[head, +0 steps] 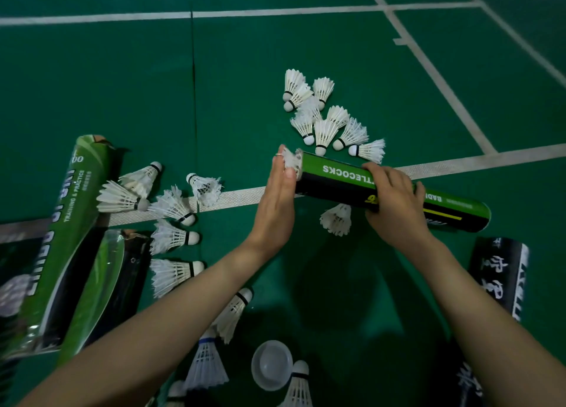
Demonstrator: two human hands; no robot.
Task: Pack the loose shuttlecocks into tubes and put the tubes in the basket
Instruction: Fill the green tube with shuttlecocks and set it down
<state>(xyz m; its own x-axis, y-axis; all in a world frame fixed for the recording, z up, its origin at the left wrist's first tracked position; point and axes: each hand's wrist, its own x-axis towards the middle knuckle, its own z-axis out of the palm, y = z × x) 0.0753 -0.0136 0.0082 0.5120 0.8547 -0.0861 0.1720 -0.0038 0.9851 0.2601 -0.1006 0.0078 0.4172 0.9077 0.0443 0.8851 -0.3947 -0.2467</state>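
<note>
I'm gripping the green-and-black cardboard tube (333, 180) over the white court line (239, 196) with my right hand (395, 204), my flat left hand (277, 210) pushing a white feather shuttlecock (291, 160) into its mouth, with many loose shuttlecocks (324, 121) lying around and no basket showing.

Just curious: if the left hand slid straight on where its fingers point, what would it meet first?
Likely the far pile of shuttlecocks, ahead of the left hand; depth is unclear, so it might pass above them.
</note>
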